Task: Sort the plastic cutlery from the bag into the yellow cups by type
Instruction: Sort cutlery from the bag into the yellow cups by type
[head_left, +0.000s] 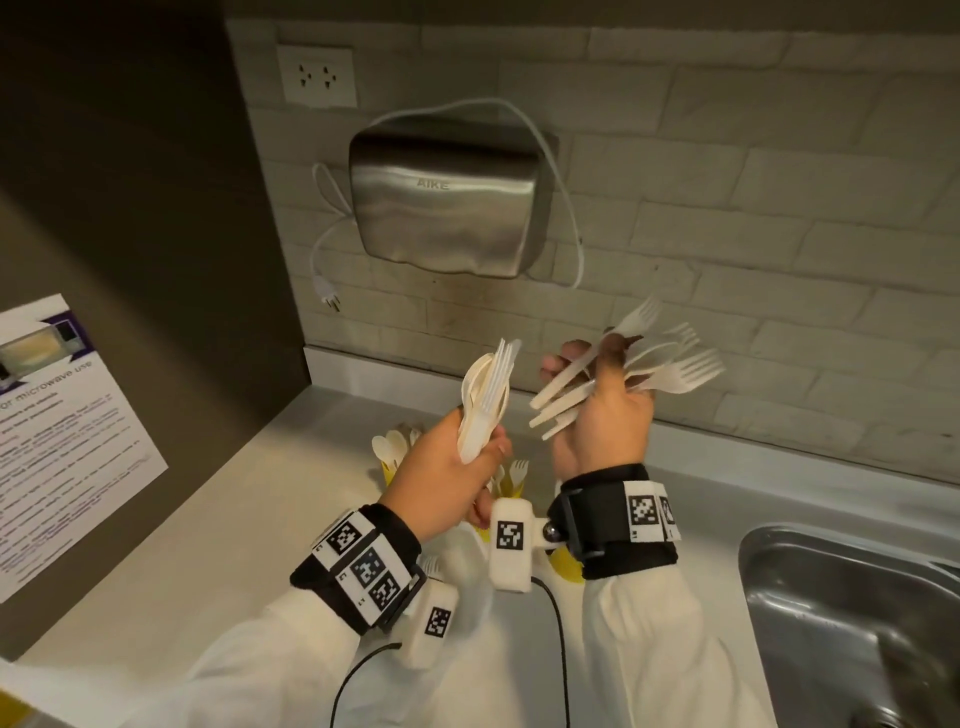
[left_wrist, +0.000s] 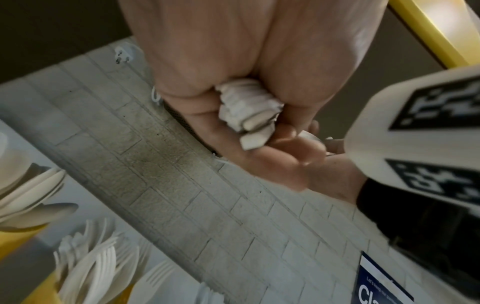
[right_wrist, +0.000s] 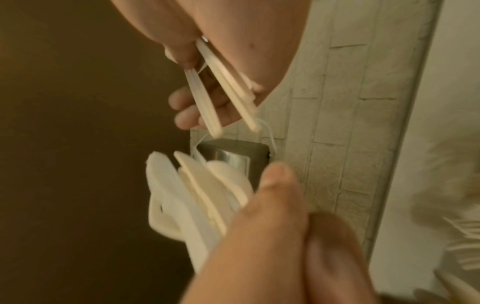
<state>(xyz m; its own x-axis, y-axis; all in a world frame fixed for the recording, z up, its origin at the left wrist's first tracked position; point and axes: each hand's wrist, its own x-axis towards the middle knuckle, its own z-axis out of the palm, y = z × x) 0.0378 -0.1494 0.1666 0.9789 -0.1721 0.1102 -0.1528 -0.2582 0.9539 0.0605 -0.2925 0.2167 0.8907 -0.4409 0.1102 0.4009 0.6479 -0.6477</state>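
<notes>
Up above the surface (head_left: 291, 467), the left hand (head_left: 441, 473) wraps its grip round a tight upright stack of plastic cutlery (head_left: 485, 400), while the right hand (head_left: 602, 421) clutches a splayed bunch of forks (head_left: 670, 364), handles pointing left. Below the hands, yellow cups (head_left: 389, 470) already hold spoons and forks, beside the sink (head_left: 852, 597)

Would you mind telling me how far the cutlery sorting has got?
Partly done: the yellow cups on the counter already hold white plastic spoons and forks. In hand: the left hand grips a neat bundle, the right hand a splayed bunch of forks. Both bundles remain to be placed.
</notes>
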